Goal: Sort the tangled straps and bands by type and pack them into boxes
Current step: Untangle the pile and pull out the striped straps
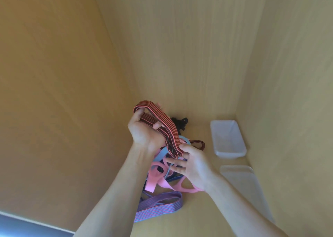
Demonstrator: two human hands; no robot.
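Observation:
My left hand [144, 130] grips a folded red-and-black striped band [158, 124], lifted above the tangle. My right hand [191, 162] pinches the band's lower end with thumb and forefinger, the other fingers spread. Under my hands lies the tangled pile: pink flat bands [155, 180], light blue bands [160, 153], a purple striped band [158, 205], a dark red striped loop [199, 143] and a black strap with a buckle [181, 122]. An open translucent box [228, 139] stands to the right of the pile.
A translucent lid or tray [243, 179] lies in front of the box at the right. Wooden walls [189, 47] close in the shelf at the back, left and right. A grey edge [27, 226] shows at the lower left.

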